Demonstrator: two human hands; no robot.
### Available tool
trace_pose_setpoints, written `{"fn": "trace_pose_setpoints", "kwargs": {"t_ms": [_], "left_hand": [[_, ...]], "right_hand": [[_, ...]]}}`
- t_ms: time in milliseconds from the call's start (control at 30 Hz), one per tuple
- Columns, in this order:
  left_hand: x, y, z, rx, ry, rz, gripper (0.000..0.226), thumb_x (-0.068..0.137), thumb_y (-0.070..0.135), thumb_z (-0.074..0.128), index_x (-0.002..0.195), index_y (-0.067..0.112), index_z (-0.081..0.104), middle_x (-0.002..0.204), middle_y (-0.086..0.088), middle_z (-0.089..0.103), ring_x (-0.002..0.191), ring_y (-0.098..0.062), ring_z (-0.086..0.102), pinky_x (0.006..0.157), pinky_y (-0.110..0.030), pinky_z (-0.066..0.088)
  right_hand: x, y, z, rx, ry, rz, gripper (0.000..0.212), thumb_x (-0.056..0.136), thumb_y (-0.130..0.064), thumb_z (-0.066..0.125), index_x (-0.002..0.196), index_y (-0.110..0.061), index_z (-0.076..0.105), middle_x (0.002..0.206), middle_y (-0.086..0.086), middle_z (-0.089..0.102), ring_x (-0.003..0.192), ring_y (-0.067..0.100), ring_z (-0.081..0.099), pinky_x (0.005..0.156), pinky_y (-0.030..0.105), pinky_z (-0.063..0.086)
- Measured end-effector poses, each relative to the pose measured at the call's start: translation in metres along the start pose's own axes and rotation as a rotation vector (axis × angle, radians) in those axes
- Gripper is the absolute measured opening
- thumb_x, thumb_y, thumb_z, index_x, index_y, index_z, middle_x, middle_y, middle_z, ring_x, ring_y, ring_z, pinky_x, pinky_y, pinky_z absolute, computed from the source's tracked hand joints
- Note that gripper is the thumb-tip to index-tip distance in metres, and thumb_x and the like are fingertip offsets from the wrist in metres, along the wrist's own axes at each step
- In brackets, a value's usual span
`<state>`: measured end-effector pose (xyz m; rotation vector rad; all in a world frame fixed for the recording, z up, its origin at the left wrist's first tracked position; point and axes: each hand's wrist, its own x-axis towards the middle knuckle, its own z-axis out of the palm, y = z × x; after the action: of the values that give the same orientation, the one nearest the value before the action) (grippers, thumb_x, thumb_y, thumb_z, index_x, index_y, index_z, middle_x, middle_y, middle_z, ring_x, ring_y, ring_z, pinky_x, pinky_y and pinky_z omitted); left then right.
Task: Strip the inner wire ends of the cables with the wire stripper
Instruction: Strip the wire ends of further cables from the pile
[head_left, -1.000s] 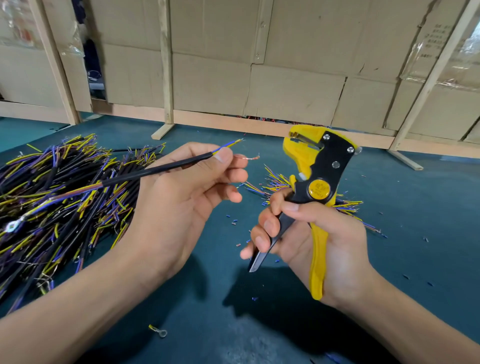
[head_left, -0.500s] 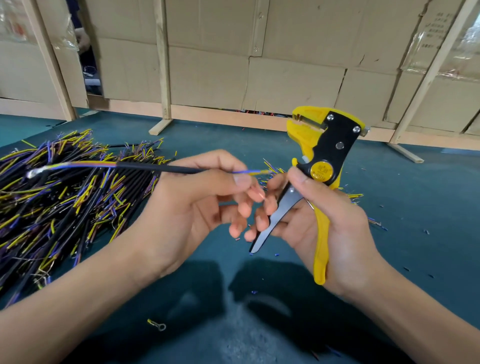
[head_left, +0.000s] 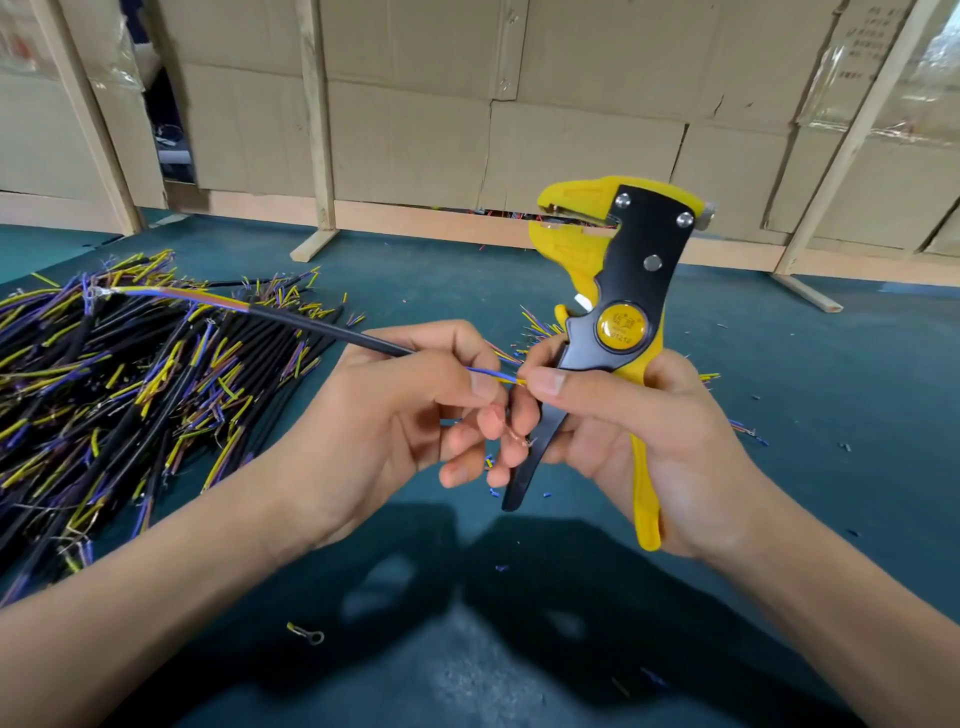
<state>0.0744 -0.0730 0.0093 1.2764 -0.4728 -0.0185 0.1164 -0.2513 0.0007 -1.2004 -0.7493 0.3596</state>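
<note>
From my head view, my left hand (head_left: 395, 415) pinches a black-jacketed cable (head_left: 322, 327) between thumb and forefinger, its blue and yellow inner wires (head_left: 493, 375) poking out toward my right hand (head_left: 639, 431). That hand curls round the wire stripper (head_left: 618, 312), palm against the yellow handle and fingers over the black one, while its thumb and forefinger tip nip the very ends of those wires. The stripper's head points up and away, well apart from the wire ends, so nothing is in its mouth yet. The risk, as I judge it, lies in this double duty: with my right hand both carrying the tool and fiddling with the thin wires, the stripper could tip or slip in my grip, and the slim, limp wires could splay so that only one enters the mouth, or goes in too deep and loses too much insulation. A bit of bare copper strand (head_left: 514, 436) curls near my lower fingers and could snag. The cable jacket looks smooth and matte, stiff enough to stand out straight from my hand; its far end fans into coloured wires. The stripper is hard glossy yellow plastic with flat black metal plates, rivets and a round yellow badge. To my left lies a heap of like cables (head_left: 119, 395), black with yellow and purple-blue tips, on the dark teal felt-like surface (head_left: 831, 395), which is littered with tiny insulation offcuts (head_left: 545, 494). A small ring terminal (head_left: 307, 635) lies near me.
</note>
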Motion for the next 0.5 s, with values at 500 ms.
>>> {"fn": "trace_pose_setpoints", "kwargs": {"t_ms": [500], "left_hand": [[0.0031, 0.0002, -0.0024, 0.050, 0.017, -0.166, 0.013, 0.075, 0.003, 0.052, 0.064, 0.005, 0.059, 0.071, -0.024, 0.058, 0.053, -0.027, 0.054, 0.044, -0.025, 0.037]], "right_hand": [[0.0019, -0.0017, -0.0043, -0.064, 0.034, 0.081, 0.011, 0.088, -0.007, 0.064, 0.077, -0.007, 0.068, 0.070, 0.017, 0.060, 0.063, 0.034, 0.062, 0.066, 0.051, 0.058]]}}
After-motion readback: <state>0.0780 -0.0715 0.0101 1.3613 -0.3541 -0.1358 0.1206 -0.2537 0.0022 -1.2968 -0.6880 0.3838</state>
